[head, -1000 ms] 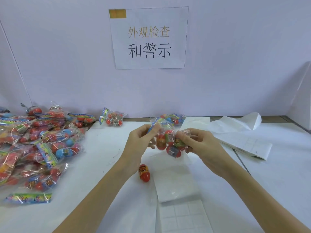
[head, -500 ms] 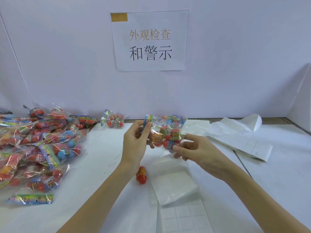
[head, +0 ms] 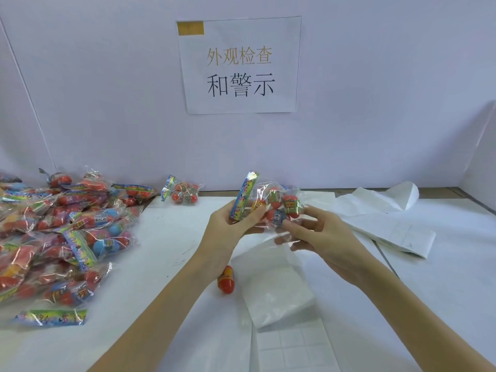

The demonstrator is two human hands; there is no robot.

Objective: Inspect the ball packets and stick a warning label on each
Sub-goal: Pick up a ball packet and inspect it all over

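Note:
A clear ball packet [head: 279, 204] with red balls and a colourful header card is held up over the table's middle. My left hand [head: 228, 229] grips it by the header end. My right hand [head: 319, 237] holds the packet's lower right from underneath, fingers partly curled, fingertips at the plastic. A sheet of white labels [head: 292, 350] lies near the front edge, with a curled white backing sheet [head: 276, 285] above it. A loose red ball [head: 226, 280] lies on the table below my left wrist.
A big heap of ball packets [head: 53, 237] covers the table's left side. One single packet [head: 182, 194] lies at the back by the wall. More label sheets [head: 389, 226] lie at the right. A paper sign [head: 240, 65] hangs on the wall.
The packet has been lifted and turned so its header card stands upright at the left. My right hand slid from the packet's front to beneath its lower right.

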